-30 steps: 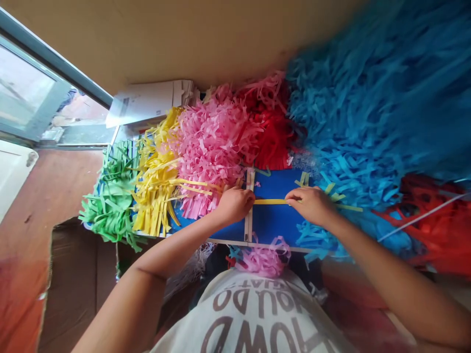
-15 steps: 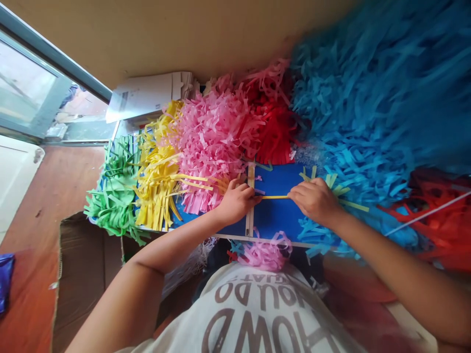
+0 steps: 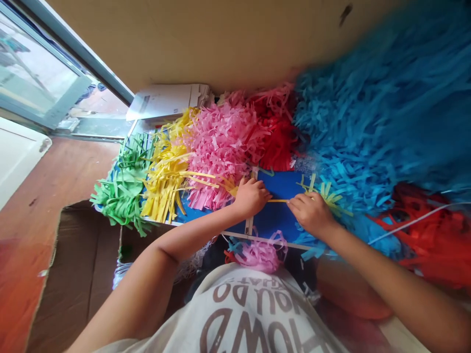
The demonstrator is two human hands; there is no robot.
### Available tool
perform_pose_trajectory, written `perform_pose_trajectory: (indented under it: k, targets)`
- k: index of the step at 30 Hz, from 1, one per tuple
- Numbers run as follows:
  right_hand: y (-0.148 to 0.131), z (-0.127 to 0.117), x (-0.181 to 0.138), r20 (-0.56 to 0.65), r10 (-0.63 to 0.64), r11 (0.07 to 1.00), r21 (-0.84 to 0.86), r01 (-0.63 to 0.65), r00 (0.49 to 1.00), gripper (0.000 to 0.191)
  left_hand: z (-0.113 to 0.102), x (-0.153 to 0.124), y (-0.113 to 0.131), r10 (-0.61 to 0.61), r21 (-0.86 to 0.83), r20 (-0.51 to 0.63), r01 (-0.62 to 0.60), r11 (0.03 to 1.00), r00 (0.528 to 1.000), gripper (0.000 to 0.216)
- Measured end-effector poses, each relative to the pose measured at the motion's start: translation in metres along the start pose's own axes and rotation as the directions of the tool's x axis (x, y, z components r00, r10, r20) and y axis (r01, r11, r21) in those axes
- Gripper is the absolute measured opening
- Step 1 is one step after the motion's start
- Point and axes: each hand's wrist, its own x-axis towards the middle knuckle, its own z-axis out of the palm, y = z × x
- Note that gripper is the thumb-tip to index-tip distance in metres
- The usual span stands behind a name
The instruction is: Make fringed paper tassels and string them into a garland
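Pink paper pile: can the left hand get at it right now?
Likely yes: the left hand is right beside the pink paper pile, with only some yellow strands by its near edge, but would probably have to release the yellow strip first.

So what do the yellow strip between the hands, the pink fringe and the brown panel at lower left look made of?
Yellow strip: probably paper; it's thin and ribbon-like, finish unclear.
Pink fringe: likely tissue or crepe paper, matte, with crumpled narrow cuts.
Brown panel: apparently cardboard, dull, with a crease line.
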Motion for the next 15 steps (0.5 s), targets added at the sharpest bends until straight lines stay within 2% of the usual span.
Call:
perform_pose_trajectory:
  k: [4, 7, 9, 12, 15]
  targets:
    - [-0.001, 0.001, -0.004, 0.012, 0.026, 0.999, 0.038, -0.027, 1.000, 0.019, -0.003, 0.000, 0.008, -0.096, -0.065, 0.049, 0.099, 0.993, 0.994, 0.026]
    - [-0.002, -0.002, -0.006, 0.042, 0.041, 0.996, 0.073, -0.044, 0.998, 0.019, -0.001, 0.000, 0.011, -0.120, -0.079, 0.101, 0.128, 0.989, 0.988, 0.020]
    - [-0.003, -0.007, -0.002, 0.048, 0.095, 0.990, 0.100, -0.099, 0.994, 0.019, 0.000, 0.002, 0.013, -0.116, -0.079, 0.124, 0.126, 0.989, 0.986, 0.018]
    - [-0.007, -0.015, 0.015, 0.029, 0.242, 0.953, 0.178, -0.243, 0.970, 0.019, -0.003, 0.002, 0.018, -0.038, -0.082, 0.095, 0.046, 0.996, 0.995, 0.019]
    - [-0.009, -0.021, 0.034, 0.144, 0.269, 0.893, 0.333, -0.303, 0.952, 0.014, -0.017, -0.002, 0.019, 0.090, -0.092, 0.080, -0.083, 0.992, 0.993, 0.022]
